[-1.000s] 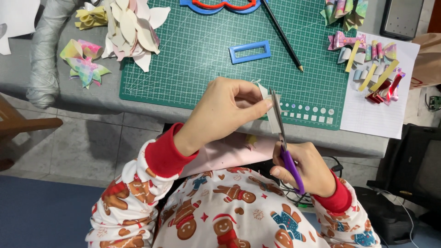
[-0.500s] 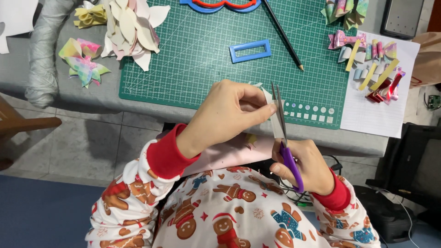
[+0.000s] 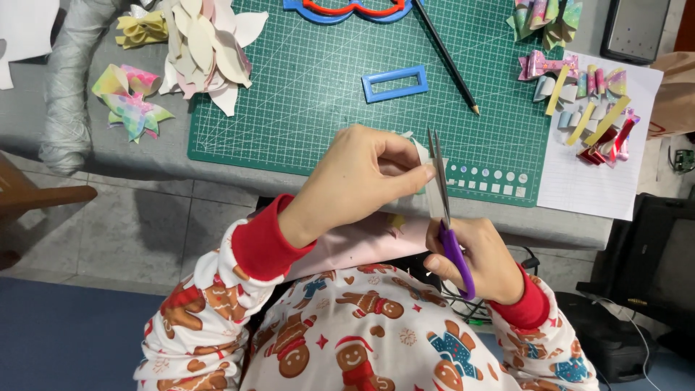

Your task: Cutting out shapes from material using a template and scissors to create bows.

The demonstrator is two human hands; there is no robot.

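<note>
The left hand (image 3: 362, 185) pinches a small paper strip (image 3: 433, 190) just over the green mat (image 3: 304, 87). The right hand (image 3: 481, 257) grips purple scissors (image 3: 443, 210), blades nearly closed on the strip. This looks like the cutting step. A clean cut needs the strip held steady.

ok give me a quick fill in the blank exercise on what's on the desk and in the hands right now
1. The right hand holds scissors with ____ handles.
2. The left hand pinches a small pale piece of paper against the scissor ____.
3. The cutting mat on the desk is ____ in colour.
4. The blue rectangular frame lies on the mat to the ____ of the black pencil.

Missing words: purple; blades; green; left
</note>
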